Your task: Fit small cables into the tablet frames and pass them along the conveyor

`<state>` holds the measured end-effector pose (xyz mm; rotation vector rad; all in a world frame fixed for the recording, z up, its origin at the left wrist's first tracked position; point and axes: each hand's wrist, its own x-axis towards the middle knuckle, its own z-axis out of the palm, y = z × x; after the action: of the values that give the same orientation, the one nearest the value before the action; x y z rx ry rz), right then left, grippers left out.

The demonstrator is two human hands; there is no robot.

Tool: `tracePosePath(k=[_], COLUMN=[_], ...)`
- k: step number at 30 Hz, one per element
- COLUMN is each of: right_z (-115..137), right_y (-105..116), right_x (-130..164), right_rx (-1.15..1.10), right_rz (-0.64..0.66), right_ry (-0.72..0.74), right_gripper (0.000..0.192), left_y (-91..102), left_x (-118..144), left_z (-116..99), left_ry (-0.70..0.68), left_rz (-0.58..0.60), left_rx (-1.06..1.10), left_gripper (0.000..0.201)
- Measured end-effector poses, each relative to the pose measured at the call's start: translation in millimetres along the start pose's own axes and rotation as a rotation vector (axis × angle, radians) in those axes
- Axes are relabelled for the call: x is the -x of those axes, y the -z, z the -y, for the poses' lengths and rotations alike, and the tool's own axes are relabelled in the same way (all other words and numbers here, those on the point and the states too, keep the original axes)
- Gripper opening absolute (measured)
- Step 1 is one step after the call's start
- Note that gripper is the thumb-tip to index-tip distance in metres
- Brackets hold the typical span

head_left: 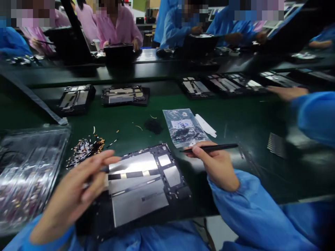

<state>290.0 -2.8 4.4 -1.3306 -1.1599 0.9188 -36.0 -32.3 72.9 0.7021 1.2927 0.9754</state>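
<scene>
While the open tablet chassis with its silver shielding plates and black frame (146,183) lay flat on the green bench mat (235,118) right in front of the person, both hands worked just above it. The right hand (217,165) was closed in a pen grip round a slim black stylus-like tool (211,148), held nearly level beside the chassis's upper right corner. The left hand (78,191) hovered over the chassis's left edge, fingers pinched together; it was blurred, so whether it gripped some small part I could not tell. A heap of small gold-and-black connector pieces (85,148) sat near the left hand (likely the supply), and a clear plastic bag with a white label (183,127) lay just beyond the chassis. This looked like the fitting stage; the next move would call for precise seating with the tool's tip.
</scene>
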Motion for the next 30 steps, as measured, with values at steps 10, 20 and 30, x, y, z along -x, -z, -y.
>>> tracePosePath(k=[10,20,30], right_z=[52,53,42], right_y=[-83,-89,-96], right_x=[1,2,-19], right_rx=[-0.308,-0.488,-0.248], right_rz=[0.489,0.550,0.450], right_ry=[-0.189,-0.516,-0.256], right_gripper=[0.031,0.033,0.032], left_y=[-61.6,-59.4,-41.5], left_x=[-5,0,-7], left_z=[21,18,23], left_ry=[0.029,0.065,-0.116], left_rz=[0.315,0.298,0.083], left_rx=[-0.031,0.000,0.070], left_gripper=[0.050,0.041,0.034])
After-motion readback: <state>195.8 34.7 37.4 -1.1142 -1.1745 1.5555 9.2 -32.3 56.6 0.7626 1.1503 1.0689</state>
